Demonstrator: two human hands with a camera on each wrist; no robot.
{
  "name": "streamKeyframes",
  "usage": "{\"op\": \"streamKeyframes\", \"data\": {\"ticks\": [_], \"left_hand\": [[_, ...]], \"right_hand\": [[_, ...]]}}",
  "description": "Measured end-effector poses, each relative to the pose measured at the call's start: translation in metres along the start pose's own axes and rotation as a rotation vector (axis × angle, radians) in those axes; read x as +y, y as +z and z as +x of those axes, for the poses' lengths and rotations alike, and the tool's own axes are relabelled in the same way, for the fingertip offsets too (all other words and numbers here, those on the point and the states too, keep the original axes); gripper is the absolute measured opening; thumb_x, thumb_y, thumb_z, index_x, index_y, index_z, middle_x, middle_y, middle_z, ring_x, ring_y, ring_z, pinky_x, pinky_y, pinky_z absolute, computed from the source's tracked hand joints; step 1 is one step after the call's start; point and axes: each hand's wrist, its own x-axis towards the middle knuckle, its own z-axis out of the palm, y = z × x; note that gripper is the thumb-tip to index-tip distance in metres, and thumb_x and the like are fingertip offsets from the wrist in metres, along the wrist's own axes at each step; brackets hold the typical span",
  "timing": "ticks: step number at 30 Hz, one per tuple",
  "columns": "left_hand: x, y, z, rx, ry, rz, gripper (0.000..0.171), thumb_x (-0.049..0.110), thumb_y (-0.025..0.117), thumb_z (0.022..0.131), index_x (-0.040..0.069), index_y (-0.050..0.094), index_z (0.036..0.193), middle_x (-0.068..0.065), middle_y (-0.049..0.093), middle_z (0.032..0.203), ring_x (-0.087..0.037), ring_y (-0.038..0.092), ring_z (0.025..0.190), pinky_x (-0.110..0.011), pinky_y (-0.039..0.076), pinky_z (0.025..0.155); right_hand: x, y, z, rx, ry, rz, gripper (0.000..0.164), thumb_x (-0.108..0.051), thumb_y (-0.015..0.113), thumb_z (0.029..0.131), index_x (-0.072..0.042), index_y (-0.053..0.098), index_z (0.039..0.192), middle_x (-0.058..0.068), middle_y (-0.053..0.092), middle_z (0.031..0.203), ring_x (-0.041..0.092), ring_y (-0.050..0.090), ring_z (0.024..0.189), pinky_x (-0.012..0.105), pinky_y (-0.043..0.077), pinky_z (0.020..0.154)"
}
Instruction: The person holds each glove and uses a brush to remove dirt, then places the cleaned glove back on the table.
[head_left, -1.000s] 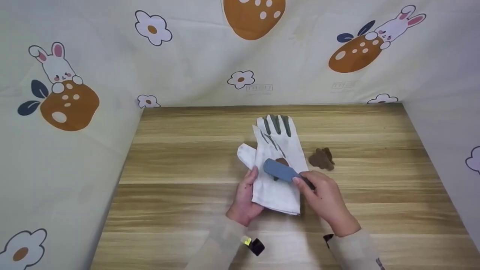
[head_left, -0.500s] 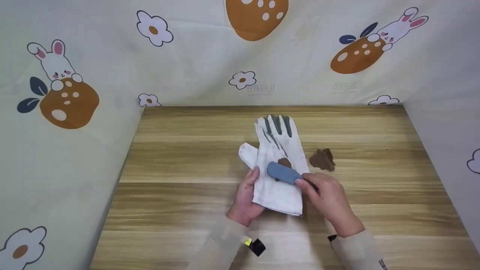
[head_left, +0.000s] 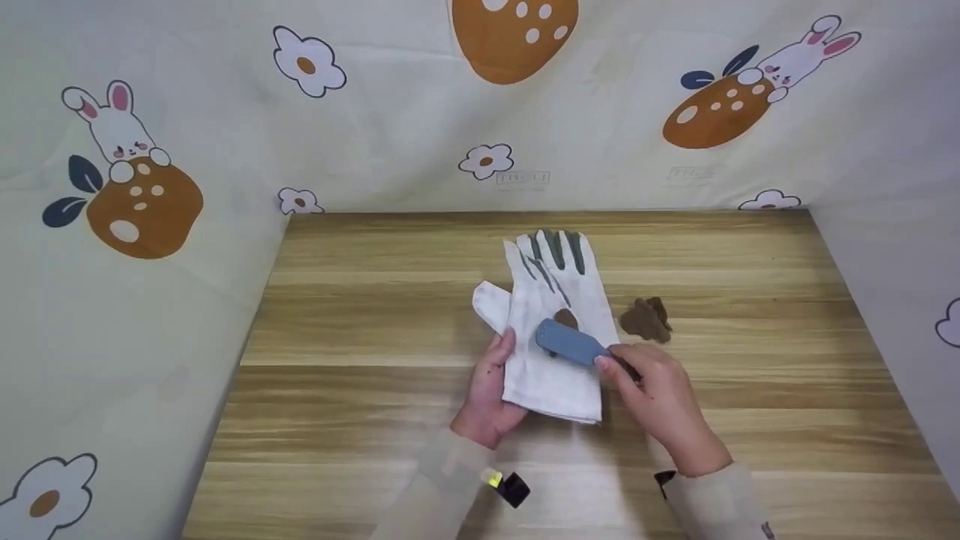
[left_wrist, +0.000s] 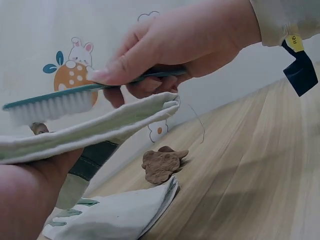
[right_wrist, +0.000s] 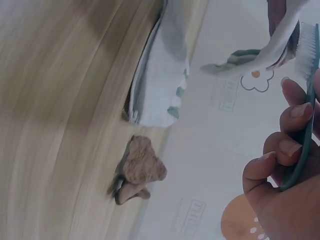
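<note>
My left hand (head_left: 489,386) holds a white work glove (head_left: 551,386) by its left edge, thumb on top, raised over the table. Green strips run between the glove's fingers, and a brown patch (head_left: 566,318) marks its upper face. A blue-green brush (head_left: 568,343) with white bristles (left_wrist: 55,107) is in my right hand (head_left: 660,394), whose fingers curl round the handle. The bristles face down, close over the glove beside the brown patch. A second white glove (left_wrist: 112,215) lies on the table beneath, partly hidden by the held one.
A lumpy brown clay-like piece (head_left: 646,319) lies on the wood-grain table (head_left: 337,420), right of the gloves. A cloth wall (head_left: 390,112) printed with rabbits and flowers encloses the back and sides. A black tag (head_left: 514,489) hangs by the left sleeve.
The brush has shifted slightly right over the glove, showing more of the brown patch. The held glove's fingers swung right, then back left. The clay-like piece stays put.
</note>
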Motion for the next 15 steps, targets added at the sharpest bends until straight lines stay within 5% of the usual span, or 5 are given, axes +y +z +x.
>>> {"op": "streamKeyframes", "data": {"ticks": [8, 15], "left_hand": [[-0.009, -0.002, -0.004, -0.029, -0.033, -0.007, 0.049, 0.027, 0.020, 0.111, 0.021, 0.016, 0.159, 0.001, 0.054, 0.142, -0.015, 0.054, 0.130, -0.032, 0.046, 0.109], [-0.004, -0.007, -0.004, -0.023, -0.009, -0.041, 0.051, 0.028, 0.023, 0.111, 0.022, 0.016, 0.161, 0.000, 0.052, 0.146, -0.016, 0.051, 0.133, -0.034, 0.044, 0.110]], "right_hand": [[-0.006, 0.008, -0.002, 0.033, -0.121, -0.075, 0.022, -0.027, 0.073, 0.094, -0.006, 0.076, 0.102, 0.007, 0.075, 0.092, 0.023, 0.067, 0.086, 0.044, 0.056, 0.078], [0.006, 0.005, -0.005, 0.008, -0.062, -0.069, 0.026, -0.028, 0.072, 0.094, -0.005, 0.076, 0.104, 0.010, 0.076, 0.099, 0.028, 0.070, 0.095, 0.049, 0.057, 0.085]]}}
